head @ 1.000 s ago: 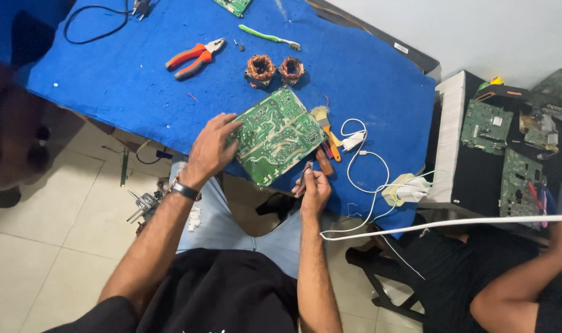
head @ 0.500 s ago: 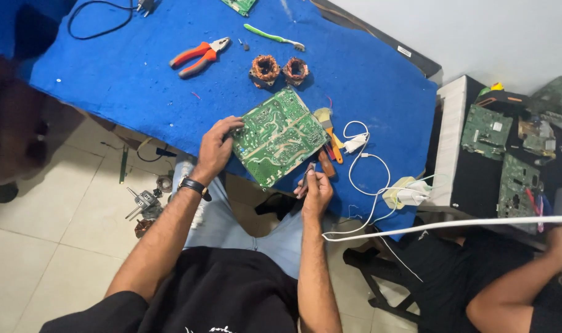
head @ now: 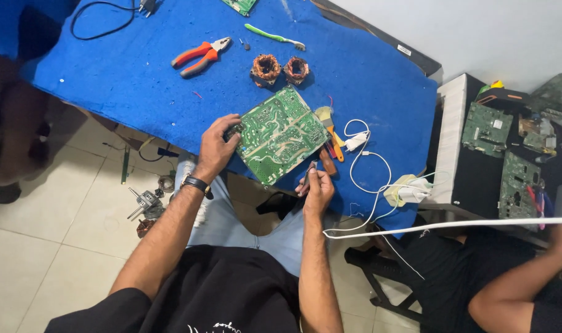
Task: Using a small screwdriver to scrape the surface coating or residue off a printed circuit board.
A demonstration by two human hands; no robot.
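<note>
head view: left hand (head: 216, 148) fingers clamp the left edge of the green circuit board (head: 279, 134), tilted at frame centre over the blue worktop (head: 108, 80). right hand (head: 318, 188) just below the board's lower corner, fingers pinched narrow on a thin tool. orange pliers (head: 201, 55) upper left, two copper coils (head: 281, 68) above the board.
</note>
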